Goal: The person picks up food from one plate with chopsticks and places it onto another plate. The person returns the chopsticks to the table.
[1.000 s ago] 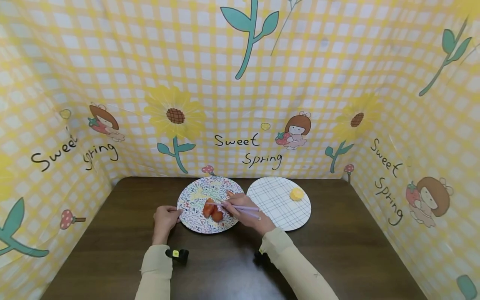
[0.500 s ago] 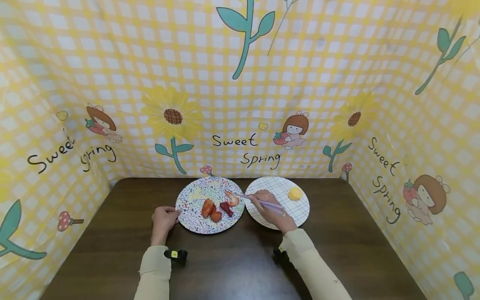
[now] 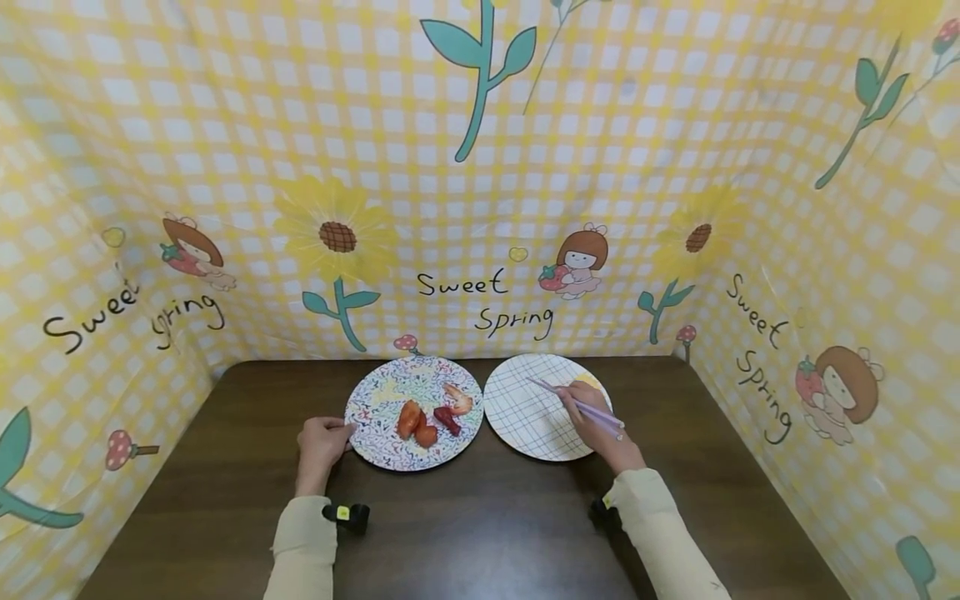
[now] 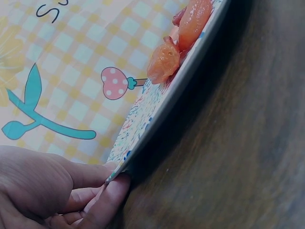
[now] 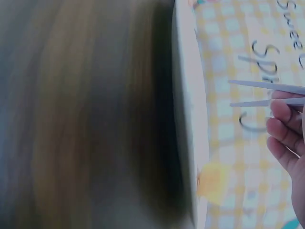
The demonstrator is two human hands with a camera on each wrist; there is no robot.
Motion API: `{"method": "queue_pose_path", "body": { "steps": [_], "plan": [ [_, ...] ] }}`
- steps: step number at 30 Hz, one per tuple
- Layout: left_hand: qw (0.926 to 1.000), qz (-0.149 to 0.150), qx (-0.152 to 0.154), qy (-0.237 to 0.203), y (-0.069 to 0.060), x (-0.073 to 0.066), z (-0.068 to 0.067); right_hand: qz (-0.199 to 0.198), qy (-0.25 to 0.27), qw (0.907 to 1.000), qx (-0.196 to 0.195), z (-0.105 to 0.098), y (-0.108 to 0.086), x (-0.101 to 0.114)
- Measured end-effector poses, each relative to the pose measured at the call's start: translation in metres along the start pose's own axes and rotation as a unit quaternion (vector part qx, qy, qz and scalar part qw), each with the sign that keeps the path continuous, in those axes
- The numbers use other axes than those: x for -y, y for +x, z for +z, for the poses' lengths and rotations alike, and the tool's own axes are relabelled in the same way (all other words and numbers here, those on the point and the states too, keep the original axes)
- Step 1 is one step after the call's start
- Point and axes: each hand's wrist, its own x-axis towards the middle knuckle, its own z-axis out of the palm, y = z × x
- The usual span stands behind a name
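My left hand (image 3: 322,447) pinches the left rim of the multicoloured speckled plate (image 3: 375,437); the left wrist view shows thumb and fingers on either side of the rim. On this plate lie several pieces of food: glossy orange-brown chunks (image 3: 408,419), a dark red piece (image 3: 447,419) and what looks like a shrimp (image 3: 458,400). My right hand (image 3: 600,429) holds a pair of lilac chopsticks (image 5: 252,84) above the white plate with grid lines (image 3: 517,417). Their tips stand slightly apart with nothing between them. A yellow piece of food (image 5: 213,182) sits on the grid plate, partly hidden by the right hand in the head view.
Both plates stand side by side at the back of a dark wooden table (image 3: 465,533). A yellow checked cloth (image 3: 450,208) with printed flowers and lettering rises behind and along both sides. Black wrist cameras hang at both sleeves.
My right hand has moved right with the chopsticks, from over the speckled plate to the grid plate, uncovering the dark red piece and the shrimp. The left hand keeps its hold.
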Motion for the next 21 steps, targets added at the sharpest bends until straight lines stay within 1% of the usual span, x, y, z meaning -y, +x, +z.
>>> {"method": "queue_pose_path", "body": {
  "steps": [2, 5, 8, 11, 14, 17, 21],
  "plan": [
    [1.0000, -0.001, 0.000, -0.002, 0.000, 0.001, 0.000, 0.004, -0.006, 0.9999, -0.009, -0.007, -0.005, -0.004],
    [1.0000, -0.001, 0.001, -0.007, 0.000, 0.002, -0.001, 0.022, -0.024, 0.9994, -0.012, -0.018, -0.012, -0.010],
    [1.0000, 0.001, 0.004, -0.008, 0.000, 0.002, -0.001, 0.057, -0.046, 0.9974, 0.000, -0.029, -0.018, -0.016],
    [1.0000, 0.002, 0.001, -0.004, 0.000, 0.002, -0.001, 0.094, -0.068, 0.9931, 0.018, -0.037, -0.024, -0.021],
    [1.0000, 0.003, 0.002, -0.002, 0.001, 0.001, 0.000, 0.116, -0.093, 0.9885, 0.028, -0.043, -0.029, -0.024],
    [1.0000, 0.002, 0.007, -0.003, 0.001, 0.001, 0.000, 0.119, -0.108, 0.9866, 0.025, -0.047, -0.033, -0.024],
    [0.9999, 0.002, 0.010, -0.004, 0.001, 0.001, -0.001, 0.096, -0.123, 0.9877, 0.010, -0.050, -0.036, -0.023]
  ]
}}
